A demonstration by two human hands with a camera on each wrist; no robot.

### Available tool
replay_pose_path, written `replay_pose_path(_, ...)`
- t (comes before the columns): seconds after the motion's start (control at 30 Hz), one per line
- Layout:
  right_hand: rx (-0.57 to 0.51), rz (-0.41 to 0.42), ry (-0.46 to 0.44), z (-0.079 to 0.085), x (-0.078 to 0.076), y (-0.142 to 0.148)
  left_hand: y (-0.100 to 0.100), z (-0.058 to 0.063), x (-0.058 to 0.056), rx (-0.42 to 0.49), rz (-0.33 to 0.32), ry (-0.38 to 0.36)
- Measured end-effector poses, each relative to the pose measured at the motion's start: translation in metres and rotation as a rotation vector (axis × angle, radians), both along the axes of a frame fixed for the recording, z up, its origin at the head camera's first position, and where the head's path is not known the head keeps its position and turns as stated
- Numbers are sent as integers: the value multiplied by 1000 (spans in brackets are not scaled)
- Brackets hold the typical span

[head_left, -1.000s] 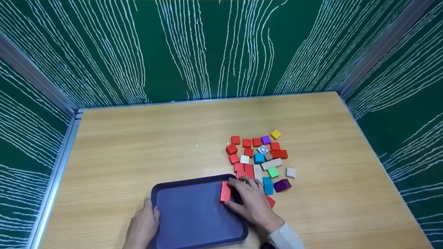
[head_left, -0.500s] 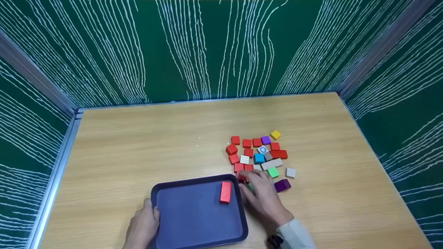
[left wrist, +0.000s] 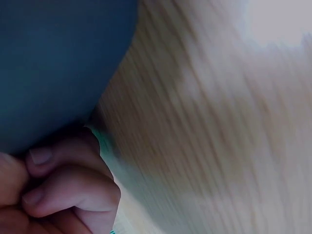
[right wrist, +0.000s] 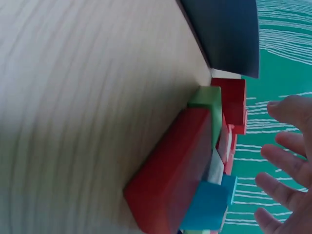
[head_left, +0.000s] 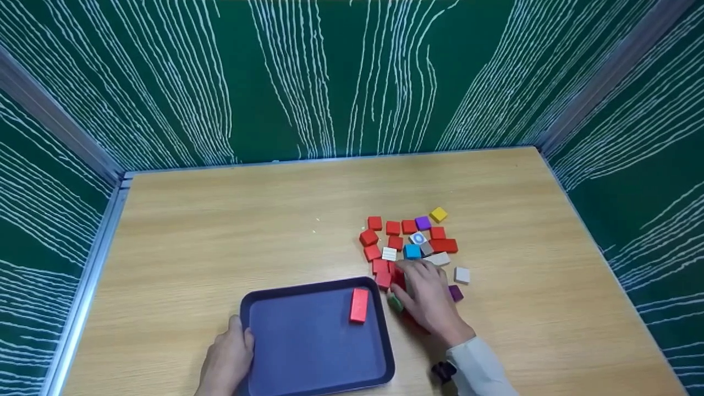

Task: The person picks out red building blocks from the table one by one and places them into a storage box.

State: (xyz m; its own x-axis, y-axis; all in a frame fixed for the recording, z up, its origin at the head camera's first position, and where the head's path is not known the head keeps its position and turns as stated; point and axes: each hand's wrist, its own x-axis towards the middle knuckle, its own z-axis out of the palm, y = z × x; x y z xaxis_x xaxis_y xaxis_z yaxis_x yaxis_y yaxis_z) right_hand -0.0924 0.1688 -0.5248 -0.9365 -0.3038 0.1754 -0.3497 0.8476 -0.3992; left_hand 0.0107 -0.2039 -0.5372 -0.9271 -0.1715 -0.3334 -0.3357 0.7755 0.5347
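My left hand [head_left: 226, 355] grips the left rim of a dark blue tray [head_left: 308, 346]; in the left wrist view its fingers [left wrist: 73, 195] curl under the tray edge [left wrist: 58, 68]. On the tray, near its far right corner, lies a long red block [head_left: 358, 306]. Right of the tray, my right hand [head_left: 432, 302] hovers over the block pile, hiding part of it. The right wrist view shows its fingers [right wrist: 287, 161] loose and apart, holding nothing. Beside them lie a large red block [right wrist: 170, 165], a green block [right wrist: 209, 107] and a blue block [right wrist: 207, 204].
Several small red cubes [head_left: 369, 237] spread beyond the hand, with a yellow cube [head_left: 438, 214], a purple cube [head_left: 423, 223], a striped white block [head_left: 389, 253] and a grey cube [head_left: 462, 275] among them. Green walls [head_left: 341, 82] enclose the wooden table [head_left: 220, 231].
My right hand has let go of the long red block on the tray and moved right, over the pile. The left hand and the tray stay where they were.
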Motion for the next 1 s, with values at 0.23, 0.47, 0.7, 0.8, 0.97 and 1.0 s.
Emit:
replay_pose_path(0.23, 51, 63, 39, -14, -3, -4, 3, -2, 1, 43, 2, -10)
replay_pose_path(0.47, 80, 71, 42, -19, -5, -5, 3, -1, 1, 51, 9, -16)
replay_pose_path(0.7, 44, 35, 1, -10, -2, -4, 2, 0, 0, 57, 14, -34)
replay_pose_path(0.8, 20, 19, 11, -2, 0, -2, 1, 0, 0, 43, 16, -34)
replay_pose_path(0.97, 15, 15, 49, 10, 9, -2, 0, 1, -1, 28, 18, -26)
replay_pose_path(1.0, 7, 29, 65, 12, 11, -3, 0, 1, -1, 30, 18, -29)
